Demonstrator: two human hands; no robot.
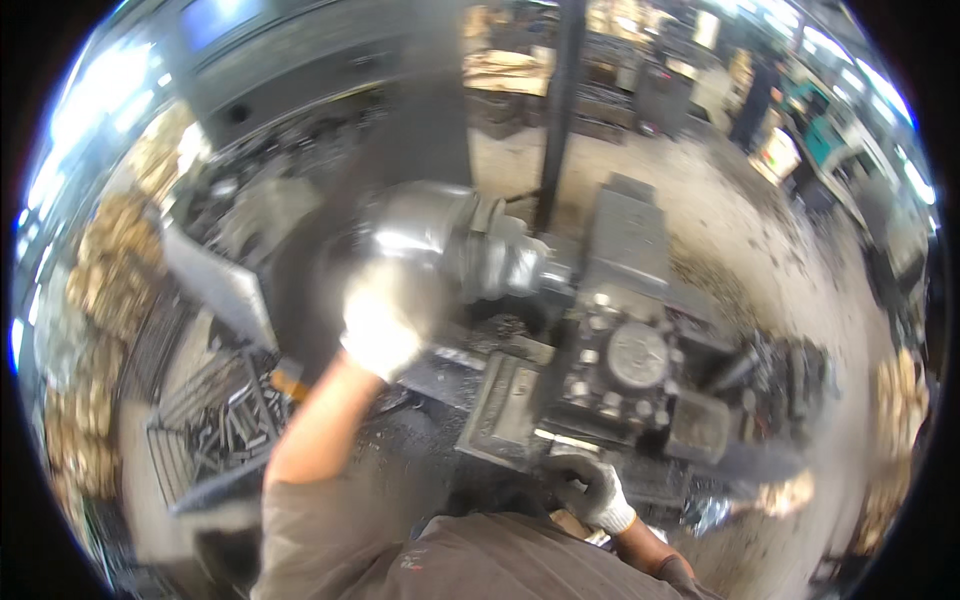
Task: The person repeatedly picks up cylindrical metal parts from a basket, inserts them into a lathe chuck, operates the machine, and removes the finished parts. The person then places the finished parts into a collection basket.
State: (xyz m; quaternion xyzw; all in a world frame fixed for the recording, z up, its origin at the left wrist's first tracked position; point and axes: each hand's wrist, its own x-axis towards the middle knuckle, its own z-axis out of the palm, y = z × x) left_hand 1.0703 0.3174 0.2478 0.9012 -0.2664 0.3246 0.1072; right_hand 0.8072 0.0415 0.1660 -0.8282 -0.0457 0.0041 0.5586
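In front of me stands a dark metal lathe. A shiny rounded metal workpiece point(425, 225) is mounted at its spindle end, with a stepped section point(505, 262) reaching right. My left hand point(385, 318), in a white glove, is raised at the near side of the workpiece; motion smears its fingers, and I cannot tell whether it touches the metal. Low in front of my body, my right hand point(594, 490) wears a glove with dark, soiled fingers and a white cuff. Its fingers are curled beside the carriage, and what they hold is hidden. The tool post point(637, 356) stands beyond it.
A wire basket point(185, 455) with metal pieces stands at the lower left. Stacked brown bundles point(115, 265) line the left side. A dark upright post point(562, 120) rises behind the lathe. Another person point(757, 100) is far off at the upper right. Metal chips point(720, 285) litter the floor.
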